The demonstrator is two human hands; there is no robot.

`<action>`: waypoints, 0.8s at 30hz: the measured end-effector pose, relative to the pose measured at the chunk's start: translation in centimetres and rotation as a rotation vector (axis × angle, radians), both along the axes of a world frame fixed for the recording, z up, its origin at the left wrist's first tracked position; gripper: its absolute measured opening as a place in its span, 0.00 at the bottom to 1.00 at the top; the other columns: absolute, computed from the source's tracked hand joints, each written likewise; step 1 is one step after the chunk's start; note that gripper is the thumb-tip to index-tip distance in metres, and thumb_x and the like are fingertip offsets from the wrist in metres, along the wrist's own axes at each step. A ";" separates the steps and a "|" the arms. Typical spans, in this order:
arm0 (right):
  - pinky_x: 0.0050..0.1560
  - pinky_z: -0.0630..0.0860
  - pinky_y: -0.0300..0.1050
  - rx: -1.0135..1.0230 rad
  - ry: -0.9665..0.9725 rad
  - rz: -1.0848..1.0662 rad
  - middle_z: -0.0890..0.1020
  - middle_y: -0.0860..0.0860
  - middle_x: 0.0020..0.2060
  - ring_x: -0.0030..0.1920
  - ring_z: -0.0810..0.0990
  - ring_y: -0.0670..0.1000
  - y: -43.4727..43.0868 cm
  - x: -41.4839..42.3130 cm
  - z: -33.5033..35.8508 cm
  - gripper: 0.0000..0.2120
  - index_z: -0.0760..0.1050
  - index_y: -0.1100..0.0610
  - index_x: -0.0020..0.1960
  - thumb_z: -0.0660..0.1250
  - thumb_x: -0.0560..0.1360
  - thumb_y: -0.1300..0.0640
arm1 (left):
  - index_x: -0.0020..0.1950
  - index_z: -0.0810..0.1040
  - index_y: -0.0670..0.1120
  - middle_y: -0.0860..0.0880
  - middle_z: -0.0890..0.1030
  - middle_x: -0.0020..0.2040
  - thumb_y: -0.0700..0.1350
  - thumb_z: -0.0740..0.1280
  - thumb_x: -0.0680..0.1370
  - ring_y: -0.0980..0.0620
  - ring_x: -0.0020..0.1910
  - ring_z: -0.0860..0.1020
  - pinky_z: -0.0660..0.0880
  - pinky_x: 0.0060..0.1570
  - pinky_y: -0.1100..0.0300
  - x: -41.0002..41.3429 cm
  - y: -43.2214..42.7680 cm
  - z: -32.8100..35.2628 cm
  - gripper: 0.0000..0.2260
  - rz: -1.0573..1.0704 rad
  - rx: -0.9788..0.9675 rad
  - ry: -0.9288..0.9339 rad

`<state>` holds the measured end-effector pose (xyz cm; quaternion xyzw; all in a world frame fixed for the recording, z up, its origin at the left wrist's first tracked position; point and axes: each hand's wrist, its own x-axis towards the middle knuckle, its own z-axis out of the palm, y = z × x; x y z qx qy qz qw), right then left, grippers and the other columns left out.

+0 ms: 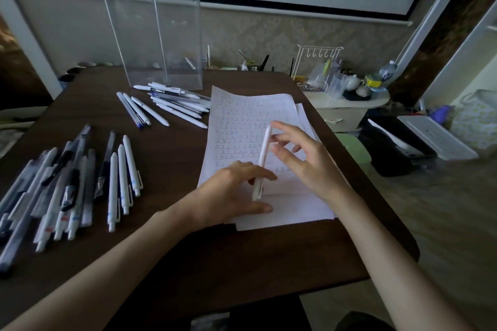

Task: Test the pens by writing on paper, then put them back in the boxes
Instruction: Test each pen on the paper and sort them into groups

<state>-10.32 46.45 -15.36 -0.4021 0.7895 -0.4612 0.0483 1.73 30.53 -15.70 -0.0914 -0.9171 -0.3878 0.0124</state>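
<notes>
Presently pen [264,148] slants over paper [243,112]: left hand [233,194] grips its lower end, right hand [305,159] spread at top (pinch or touch, cannot tell), likely readying it to write.

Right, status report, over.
Left hand grips pen; right hand touches its upper end. Pen over paper. Boxes upright behind, loose pens between.

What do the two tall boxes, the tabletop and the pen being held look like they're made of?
Left box and right box: clear, glossy rigid plastic, probably acrylic; the wall shows through. Tabletop: dark brown wood or wood-look laminate, faint grain, low sheen. Held pen: white matte plastic, by its even, dull barrel.
</notes>
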 end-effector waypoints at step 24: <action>0.53 0.73 0.51 0.589 0.506 -0.186 0.79 0.54 0.52 0.58 0.74 0.57 -22.2 -1.5 -0.2 0.09 0.76 0.59 0.51 0.63 0.79 0.54 | 0.54 0.82 0.53 0.53 0.76 0.43 0.74 0.53 0.69 0.50 0.46 0.74 0.71 0.46 0.55 7.2 -10.1 -0.9 0.32 0.629 -0.664 0.074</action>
